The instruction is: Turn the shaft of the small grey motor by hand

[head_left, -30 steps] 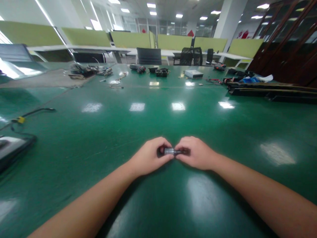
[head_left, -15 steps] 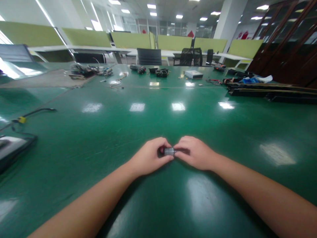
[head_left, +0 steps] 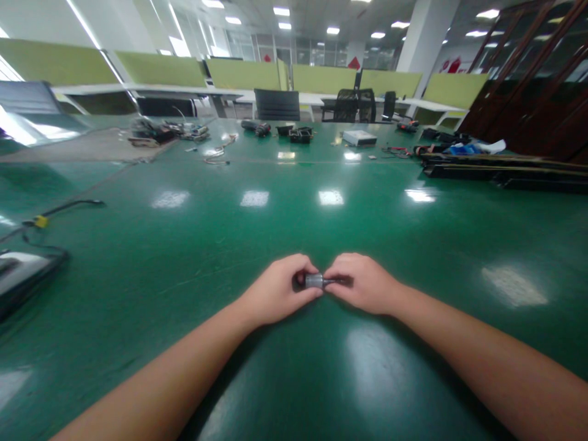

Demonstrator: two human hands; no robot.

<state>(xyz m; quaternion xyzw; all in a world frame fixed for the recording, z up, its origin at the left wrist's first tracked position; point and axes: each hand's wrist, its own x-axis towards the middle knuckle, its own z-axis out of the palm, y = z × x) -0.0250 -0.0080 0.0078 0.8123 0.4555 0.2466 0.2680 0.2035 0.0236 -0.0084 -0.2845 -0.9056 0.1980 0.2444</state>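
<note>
Between my two hands lies a small grey metal cylinder [head_left: 314, 280], its axis running left to right just above or on the green table [head_left: 294, 233]. My left hand [head_left: 281, 291] is closed round it, thumb below and fingers above. From its right end a thin dark rod [head_left: 333, 281] sticks out. My right hand [head_left: 362, 283] is closed in a pinch on that rod, the thumb and index fingertips close to the cylinder. The cylinder's left end is hidden in the shadow of my left hand.
At the left edge sits a grey and black device [head_left: 22, 275] beside a black cable with a yellow tag [head_left: 41, 222]. Farther back stand a white box [head_left: 359, 138], black parts [head_left: 301, 135] and a heap of electronics [head_left: 165, 131]. Long black strips [head_left: 505, 168] lie back right.
My right hand's fingertips have shifted slightly to the right, and more of the thin rod shows between them. My left hand and the cylinder look unmoved.
</note>
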